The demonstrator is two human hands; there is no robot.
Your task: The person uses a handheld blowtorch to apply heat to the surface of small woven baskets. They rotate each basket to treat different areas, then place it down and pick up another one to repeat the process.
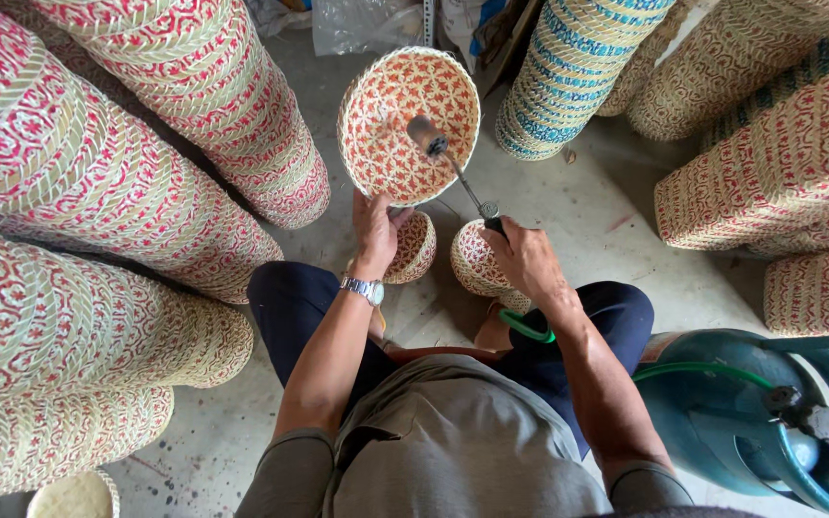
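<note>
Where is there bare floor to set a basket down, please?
Bare concrete floor lies between the held basket, the blue-patterned stack and the red stacks on the right. The left is crowded with red basket stacks.

We get a single view here, from the head camera, looking almost straight down over our own chest and knees to the concrete floor. It sits close: our forearms fill the centre, with the left hand at 11 o'clock and the right hand at 1 o'clock of the middle. Stacked woven baskets crowd 9 o'clock, a green gas cylinder 4 o'clock.
</note>
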